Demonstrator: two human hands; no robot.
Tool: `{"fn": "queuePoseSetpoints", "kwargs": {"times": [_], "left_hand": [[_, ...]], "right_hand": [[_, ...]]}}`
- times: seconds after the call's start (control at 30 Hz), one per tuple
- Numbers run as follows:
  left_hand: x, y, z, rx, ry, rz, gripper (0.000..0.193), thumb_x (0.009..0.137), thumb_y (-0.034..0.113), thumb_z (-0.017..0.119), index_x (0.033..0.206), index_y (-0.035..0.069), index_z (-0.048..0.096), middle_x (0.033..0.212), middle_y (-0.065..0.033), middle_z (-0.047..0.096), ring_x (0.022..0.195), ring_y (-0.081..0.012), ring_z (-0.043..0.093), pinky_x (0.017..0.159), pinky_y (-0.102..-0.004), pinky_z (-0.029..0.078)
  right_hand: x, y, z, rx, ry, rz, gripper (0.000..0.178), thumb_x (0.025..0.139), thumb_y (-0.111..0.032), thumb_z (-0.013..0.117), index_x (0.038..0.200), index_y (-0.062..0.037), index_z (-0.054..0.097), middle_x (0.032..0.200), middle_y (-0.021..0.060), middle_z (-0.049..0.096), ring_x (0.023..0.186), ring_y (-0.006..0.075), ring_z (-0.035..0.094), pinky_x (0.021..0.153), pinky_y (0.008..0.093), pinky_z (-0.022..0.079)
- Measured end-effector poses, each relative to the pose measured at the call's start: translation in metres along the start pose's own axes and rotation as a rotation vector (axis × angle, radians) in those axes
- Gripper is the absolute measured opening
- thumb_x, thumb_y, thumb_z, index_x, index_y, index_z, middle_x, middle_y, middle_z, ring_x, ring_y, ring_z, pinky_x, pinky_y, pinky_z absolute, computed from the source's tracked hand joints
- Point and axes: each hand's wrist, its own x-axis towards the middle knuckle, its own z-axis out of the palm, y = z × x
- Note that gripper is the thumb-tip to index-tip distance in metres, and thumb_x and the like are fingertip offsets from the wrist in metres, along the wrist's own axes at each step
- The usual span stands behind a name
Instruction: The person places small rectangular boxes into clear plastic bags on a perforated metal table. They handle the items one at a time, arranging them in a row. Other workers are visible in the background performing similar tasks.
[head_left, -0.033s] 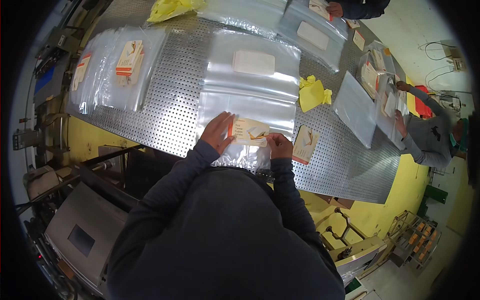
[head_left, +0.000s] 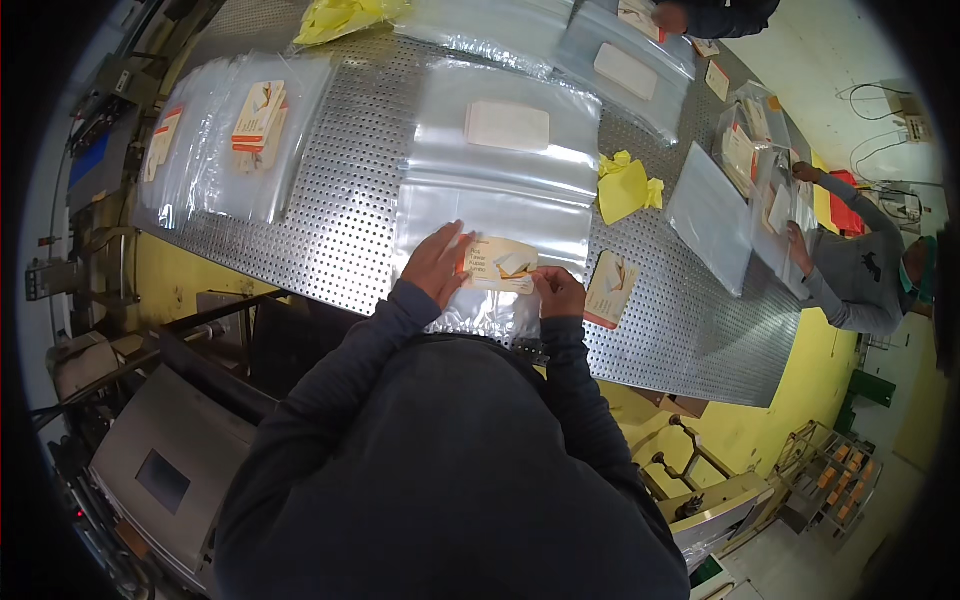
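Observation:
A printed label (head_left: 502, 263) with a red end and a bread picture lies on a clear plastic bag (head_left: 560, 220) at the table edge before me. My left hand (head_left: 435, 265) rests at the label's red end, fingers stretched out over the bag and thumb apart. My right hand (head_left: 559, 292) pinches the label's right end between thumb and fingers. Just right of it, a stack of the same labels (head_left: 612, 288) lies on the perforated metal table (head_left: 345, 190). Farther up, a blank pale stack of cards (head_left: 508, 126) lies on the plastic.
Bags with labels (head_left: 260, 125) lie at the left. Crumpled yellow sheets (head_left: 628, 188) sit right of my bag, another yellow piece (head_left: 345, 18) at the far edge. A co-worker (head_left: 865, 265) handles bags at the right; another person's hand (head_left: 670, 17) shows at the top.
My left fingers have shifted very slightly at the label's red end. Otherwise the two frames look the same.

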Motion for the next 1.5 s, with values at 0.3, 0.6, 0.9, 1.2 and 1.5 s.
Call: {"fn": "queuePoseSetpoints", "kwargs": {"times": [0.3,0.6,0.9,1.2,1.5], "left_hand": [[0.002,0.017,0.001,0.392,-0.153,0.015,0.053,0.084,0.02,0.052,0.134,0.01,0.036,0.145,-0.0052,0.026,0.133,-0.0271,0.022,0.107,-0.0428,0.019],[0.0,0.017,0.0,0.4,-0.216,-0.014,0.059,0.084,0.024,0.05,0.137,0.006,0.029,0.146,-0.0071,0.022,0.136,-0.0268,0.015,0.108,-0.0482,0.012],[-0.005,-0.011,-0.003,-0.126,-0.169,0.008,0.053,0.08,0.006,0.054,0.131,0.004,0.038,0.14,-0.0136,0.032,0.135,-0.0301,0.02,0.109,-0.0481,0.013],[-0.011,-0.026,-0.069,-0.619,-0.347,-0.171,0.062,0.071,0.011,0.072,0.127,0.008,0.046,0.129,-0.0142,0.046,0.129,-0.0263,0.031,0.107,-0.0366,0.025],[0.06,-0.058,-0.068,-0.9,0.029,-0.426,0.003,0.08,0.004,0.062,0.082,0.003,0.06,0.073,-0.0028,0.062,0.065,-0.0084,0.058,0.061,-0.0233,0.048]], "right_hand": [[0.02,-0.049,-0.022,-0.493,-0.092,-0.028,0.036,0.079,-0.018,0.061,0.112,-0.007,0.054,0.098,0.0145,0.06,0.089,0.0262,0.057,0.077,0.0361,0.045],[0.034,-0.014,-0.041,-0.402,-0.245,-0.636,0.044,0.068,-0.022,0.071,0.109,-0.0113,0.059,0.128,0.0118,0.047,0.117,0.0286,0.046,0.095,0.0415,0.037],[0.04,-0.004,-0.047,-0.3,-0.463,-0.569,0.021,0.056,-0.018,0.076,0.074,-0.0148,0.065,0.084,0.0042,0.058,0.083,0.0246,0.053,0.073,0.0362,0.044],[0.046,-0.004,-0.041,-0.357,-0.417,-0.455,0.017,0.083,-0.015,0.052,0.072,-0.0062,0.06,0.071,0.0105,0.054,0.07,0.0274,0.051,0.066,0.0351,0.042],[0.038,-0.003,-0.057,0.261,0.191,-0.128,0.021,0.088,-0.012,0.048,0.098,0.0003,0.062,0.087,0.0093,0.061,0.079,0.019,0.057,0.077,0.0298,0.045]]}}
